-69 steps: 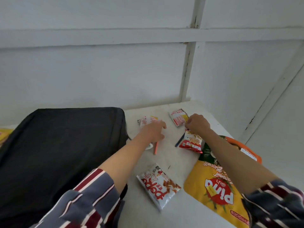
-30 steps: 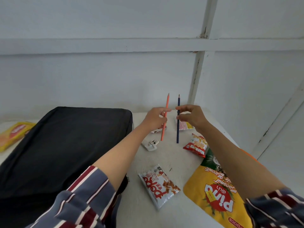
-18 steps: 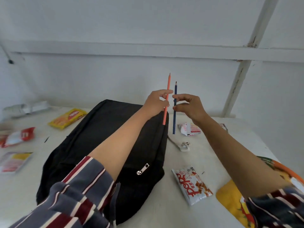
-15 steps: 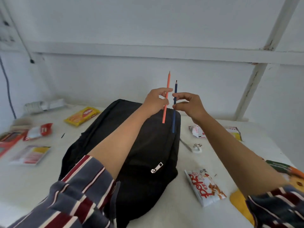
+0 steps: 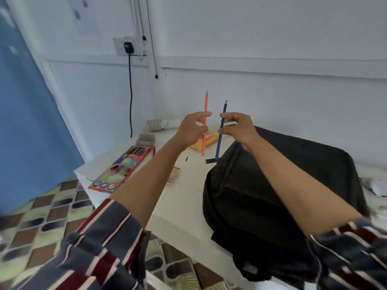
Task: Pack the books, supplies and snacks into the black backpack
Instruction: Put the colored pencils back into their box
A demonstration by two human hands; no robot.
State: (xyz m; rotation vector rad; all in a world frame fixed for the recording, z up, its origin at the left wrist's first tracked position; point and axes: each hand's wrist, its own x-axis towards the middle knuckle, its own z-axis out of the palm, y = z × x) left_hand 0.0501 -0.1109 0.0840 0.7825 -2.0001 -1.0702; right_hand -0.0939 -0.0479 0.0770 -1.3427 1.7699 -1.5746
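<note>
Sleeves (image 5: 100, 248): striped, pushed up to the elbows; both forearms bare and reaching forward.
Floor (image 5: 41, 216): patterned tiles, seen left of and below the desk corner.
Desk (image 5: 180, 206): pale top; its near left corner is in view.
Backpack (image 5: 240, 206): black, lying flat on the right part of the desk under the right forearm. Its near end reaches the desk's near edge. Whether it is zipped cannot be told.
Pencil box (image 5: 123, 168): red, colourful, flat near the desk's left edge, well apart from the backpack.
Left hand (image 5: 191, 129): raised above the desk, thumb and fingers pinching the orange pencil at mid-length.
Orange pencil (image 5: 206, 103): upright, point up.
Right hand (image 5: 237, 127): raised just beside the left hand without touching it, pinching the blue pencil.
Blue pencil (image 5: 224, 107): nearly upright, point up, close beside the orange one but apart. Its lower end hangs over the backpack's far left corner.
Yellow packet (image 5: 210, 137): on the desk behind both pencils.
Socket (image 5: 125, 46): on the far wall, black plug in, cable (image 5: 130, 91) hanging down.
</note>
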